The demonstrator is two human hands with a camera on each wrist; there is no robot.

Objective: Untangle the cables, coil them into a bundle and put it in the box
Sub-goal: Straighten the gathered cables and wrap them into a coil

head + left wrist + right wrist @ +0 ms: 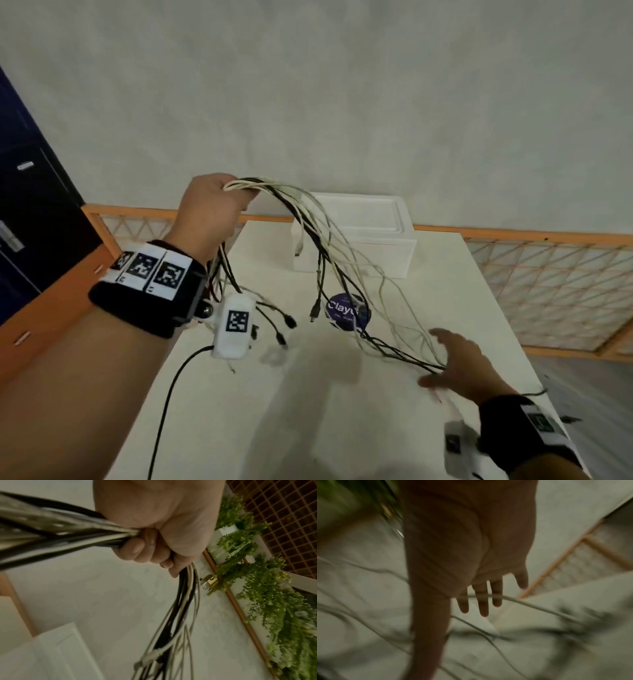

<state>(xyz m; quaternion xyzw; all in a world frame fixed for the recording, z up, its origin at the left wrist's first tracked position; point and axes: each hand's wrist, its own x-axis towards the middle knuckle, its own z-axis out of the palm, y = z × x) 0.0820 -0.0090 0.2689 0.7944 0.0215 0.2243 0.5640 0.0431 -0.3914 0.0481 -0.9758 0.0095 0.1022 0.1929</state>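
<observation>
My left hand (pixel 214 209) is raised above the table's far left and grips a bundle of black and white cables (pixel 318 236); its curled fingers (pixel 137 547) close round the strands in the left wrist view. The cables arch over to the right and trail down to the table near my right hand (pixel 455 363). That hand hovers low with its fingers (pixel 482 601) spread and straight, and a white cable (pixel 530 605) runs just past them. Loose plug ends (pixel 284 325) dangle under my left wrist. The white box (pixel 376 253) stands at the far edge of the table.
A round dark blue sticker or disc (pixel 349 311) lies on the white table (pixel 239 411) under the hanging cables. An orange-framed lattice railing (pixel 548 274) runs behind and to the right. Green plants (pixel 283 601) hang by the wall.
</observation>
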